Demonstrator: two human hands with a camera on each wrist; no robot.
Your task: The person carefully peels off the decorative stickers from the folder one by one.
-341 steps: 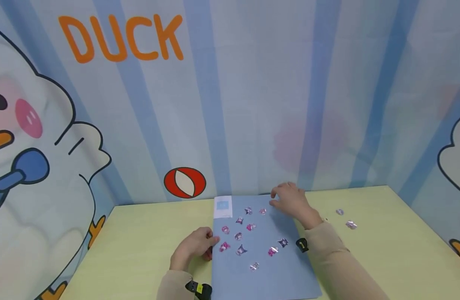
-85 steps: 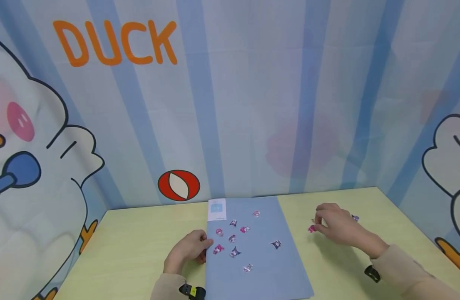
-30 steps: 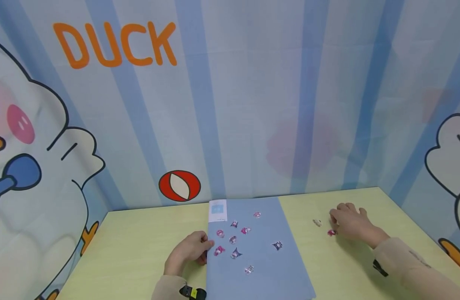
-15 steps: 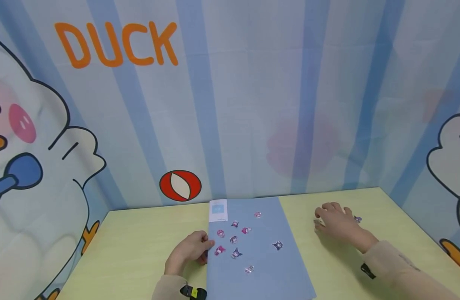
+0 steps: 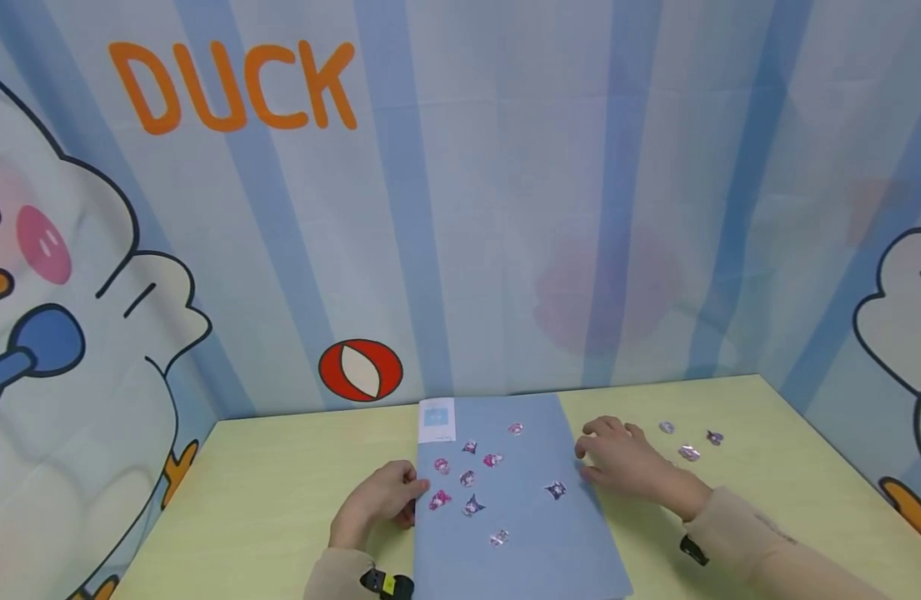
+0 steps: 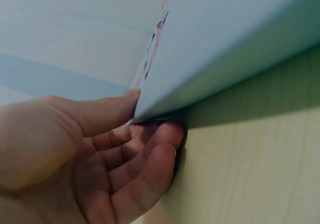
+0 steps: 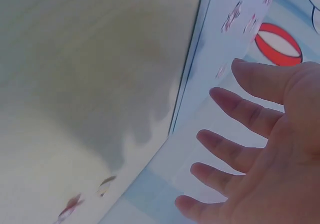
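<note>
A blue folder (image 5: 528, 567) lies on the table with a white label (image 5: 436, 421) at its far left corner. Several small shiny cartoon stickers are scattered over it, among them a dark one (image 5: 555, 490) towards the right. My left hand (image 5: 381, 500) pinches the folder's left edge; in the left wrist view the thumb is on top and curled fingers (image 6: 145, 184) lie beneath. At the folder's right edge hovers my right hand (image 5: 628, 462). The right wrist view shows its fingers (image 7: 232, 149) spread apart, holding nothing.
On the pale yellow table (image 5: 287, 492), right of the folder, lie a few loose stickers (image 5: 688, 452), some perhaps hidden by the right hand. A striped blue curtain (image 5: 498, 208) with duck drawings stands directly behind the table.
My right hand has moved left from the loose stickers to the folder's right edge. Compared with the oldest frame, fewer stickers are on the folder. The left hand keeps its grip.
</note>
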